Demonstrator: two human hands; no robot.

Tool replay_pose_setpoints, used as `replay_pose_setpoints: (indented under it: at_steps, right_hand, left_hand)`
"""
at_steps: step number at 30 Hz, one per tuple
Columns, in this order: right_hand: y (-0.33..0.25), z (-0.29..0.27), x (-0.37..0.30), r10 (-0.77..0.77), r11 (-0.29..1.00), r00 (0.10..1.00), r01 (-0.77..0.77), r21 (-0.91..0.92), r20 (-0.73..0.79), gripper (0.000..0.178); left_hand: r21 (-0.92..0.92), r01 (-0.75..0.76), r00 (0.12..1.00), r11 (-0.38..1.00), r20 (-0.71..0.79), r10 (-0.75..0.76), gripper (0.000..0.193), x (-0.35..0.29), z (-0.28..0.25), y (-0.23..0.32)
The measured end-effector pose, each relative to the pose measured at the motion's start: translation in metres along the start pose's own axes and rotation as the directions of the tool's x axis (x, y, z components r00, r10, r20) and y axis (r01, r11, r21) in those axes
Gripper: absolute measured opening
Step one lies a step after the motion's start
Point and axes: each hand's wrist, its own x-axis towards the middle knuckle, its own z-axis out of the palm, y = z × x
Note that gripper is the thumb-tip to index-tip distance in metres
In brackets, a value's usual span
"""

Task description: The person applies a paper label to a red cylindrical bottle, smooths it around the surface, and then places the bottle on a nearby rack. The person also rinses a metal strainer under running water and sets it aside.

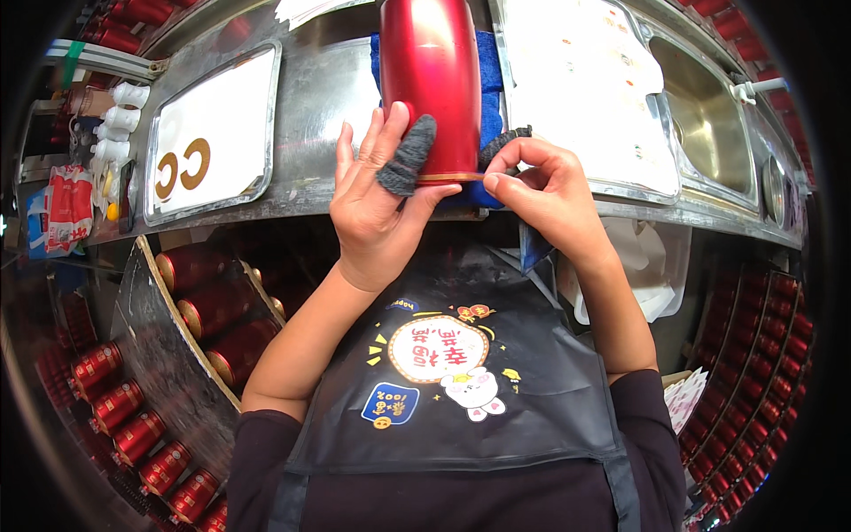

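Observation:
A large glossy red cylindrical vessel (432,80) lies lengthwise on a folded blue cloth (490,71), its gold-edged end toward me. My left hand (379,182) steadies that end from the left, thumb along the rim and the other fingers stretched out; one finger wears a dark grey knitted sleeve (409,155). At the rim's right side, my right hand (542,184) pinches a thin gold strip (476,176) between thumb and forefinger. The strip seems to run along the rim, partly behind my fingers. Another grey finger sleeve shows on my right hand.
A metal tray (277,82) with a white sheet and two gold arc-shaped pieces (194,163) sits at left. Right of the cloth lies another sheet-covered tray (581,97), then a steel sink (709,111). Red vessels (197,264) fill a box below left; red cans (120,403) stand nearby.

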Motion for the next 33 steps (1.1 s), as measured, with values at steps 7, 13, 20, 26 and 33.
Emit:
replay_pose_setpoints:
  at_steps: [7, 13, 20, 26, 33]
  right_hand:
    - [0.000, -0.004, -0.001, 0.008, 0.991, 1.000, -0.007, 0.131, -0.003, 0.007]
    - [0.003, -0.007, 0.000, 0.008, 0.995, 1.000, -0.008, 0.100, -0.001, 0.007]
    - [0.004, -0.006, 0.001, -0.009, 0.996, 1.000, 0.009, 0.086, -0.002, 0.007]
    - [0.005, -0.004, 0.003, -0.011, 0.998, 1.000, 0.012, 0.068, -0.007, 0.007]
    - [0.004, 0.001, 0.003, 0.000, 0.999, 1.000, -0.001, 0.036, 0.011, 0.007]
  left_hand:
    - [0.012, 0.055, 0.998, 0.998, -0.004, -0.055, 0.045, -0.033, -0.010, -0.006]
    - [0.066, -0.065, 0.997, 0.996, 0.056, 0.061, 0.039, -0.028, -0.011, 0.000]
    - [0.147, -0.171, 0.983, 0.974, 0.089, 0.160, 0.036, -0.013, -0.014, 0.007]
    - [0.246, -0.215, 0.977, 0.945, 0.064, 0.205, 0.024, 0.002, -0.009, 0.016]
    - [0.231, -0.113, 0.994, 0.966, 0.042, 0.106, 0.024, 0.009, 0.005, 0.014]
